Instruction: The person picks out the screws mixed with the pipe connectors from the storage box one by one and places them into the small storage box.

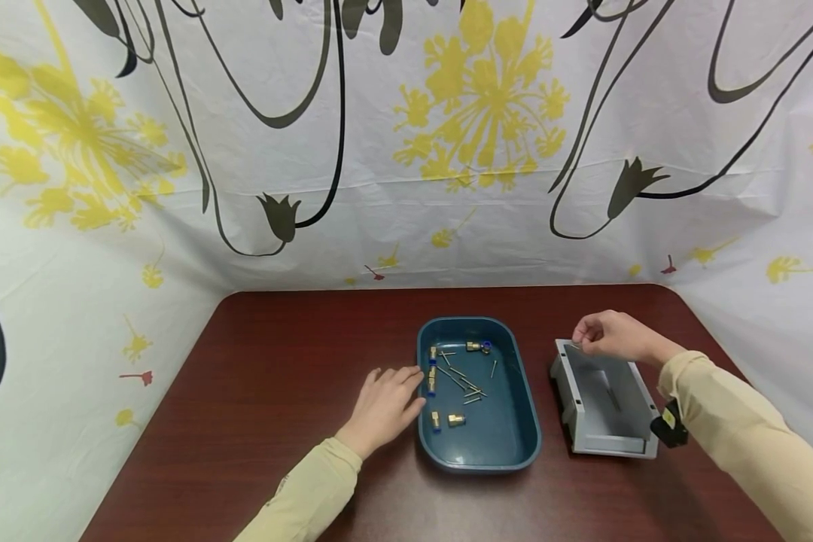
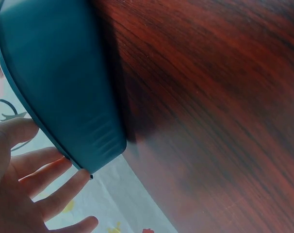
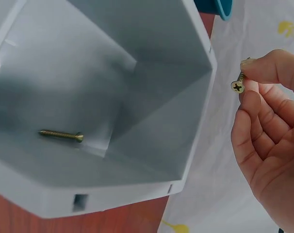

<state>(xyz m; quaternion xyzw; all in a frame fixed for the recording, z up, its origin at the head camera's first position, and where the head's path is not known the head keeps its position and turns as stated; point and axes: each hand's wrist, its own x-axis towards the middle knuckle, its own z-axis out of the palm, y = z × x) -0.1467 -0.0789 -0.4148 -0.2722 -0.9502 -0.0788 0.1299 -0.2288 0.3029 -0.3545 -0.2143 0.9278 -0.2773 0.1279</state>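
My right hand [image 1: 613, 336] is over the far end of the grey box [image 1: 614, 444]. In the right wrist view, its thumb and forefinger pinch a brass-coloured cross-head screw [image 3: 237, 86]. Another screw [image 3: 60, 135] lies on the floor of that box. My left hand [image 1: 383, 406], its fingers fairly straight, touches the left rim of the blue tray [image 1: 494, 444]; in the left wrist view the fingertips meet the rim. Several loose screws [image 1: 470, 388] lie in the tray, with several brass fittings with blue ends, such as one fitting [image 1: 456, 420] near the front.
Both containers stand on a dark red-brown wooden table [image 1: 298, 361], the tray left of the box with a gap between them. A white cloth [image 1: 379, 150] with yellow flower prints hangs behind the table. A dark wrist camera [image 1: 671, 424] sits beside the box's right front corner.
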